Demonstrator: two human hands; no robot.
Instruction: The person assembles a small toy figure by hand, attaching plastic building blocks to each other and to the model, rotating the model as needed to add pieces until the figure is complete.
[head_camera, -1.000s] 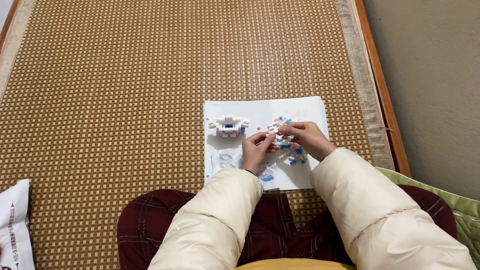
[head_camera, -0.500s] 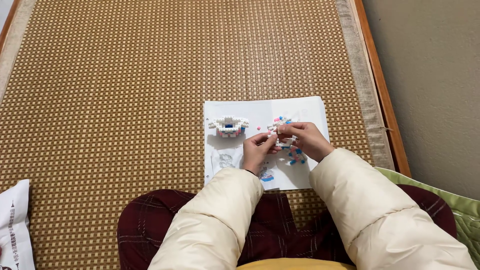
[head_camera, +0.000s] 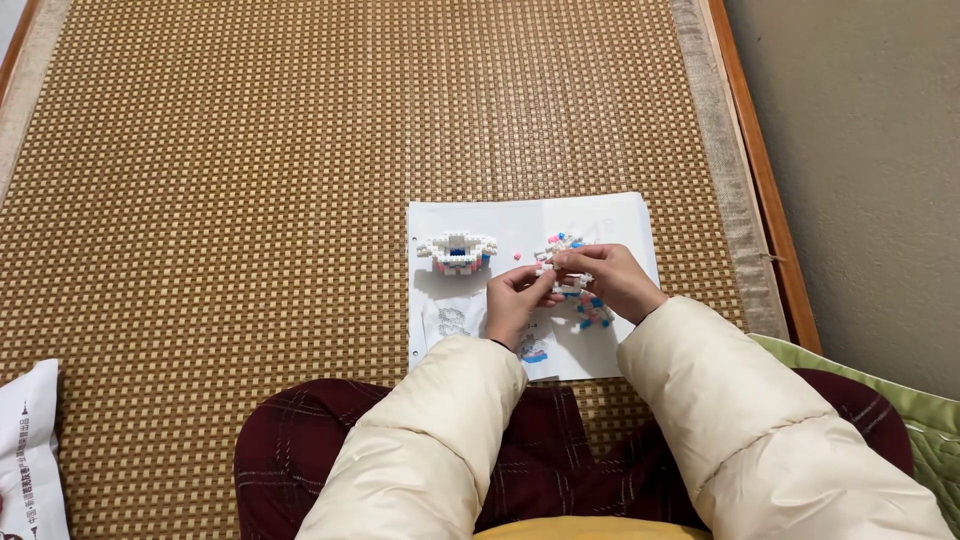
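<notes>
Grip first: our left hand (head_camera: 517, 301) and right hand (head_camera: 608, 281) both pinch a small white cluster of tiny plastic bricks (head_camera: 556, 270) between fingertips, held just above the open white instruction sheet (head_camera: 590, 215) on the woven straw mat (head_camera: 250, 180). We judge the cluster very light, rigid, but fragile at its joints; the studs hold by friction only, so squeezing across seams may split it. Best hold is on the flat outer faces, fingertips opposed, pressing along the stud axis. Loose pink and blue bricks (head_camera: 592, 308) lie on the sheet under the right hand. A finished white brick assembly (head_camera: 457, 251) sits left of the hands, apart.
</notes>
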